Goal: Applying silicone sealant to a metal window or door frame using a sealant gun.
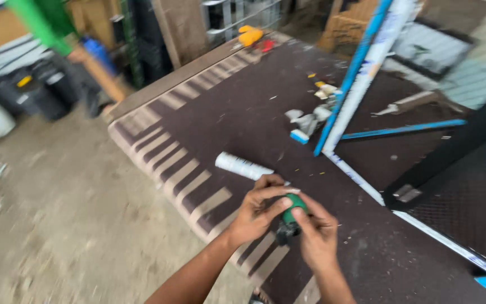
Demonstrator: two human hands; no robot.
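Both my hands meet over the near edge of a dark brown work board (243, 107). My left hand (257, 211) and my right hand (316, 236) together grip a small green and black tool (291, 217), fingers wrapped around its green top. A white tube (243, 166) lies on the board just beyond my left hand. The frame is blurred by motion.
A white and blue framed panel (361, 73) leans across the board at the right, with black mesh (468, 202) behind it. Small white and yellow scraps (310, 121) lie mid-board. A yellow tool (250, 35) sits at the far end. Dark bins (35, 90) stand on the concrete floor (57, 214) at left.
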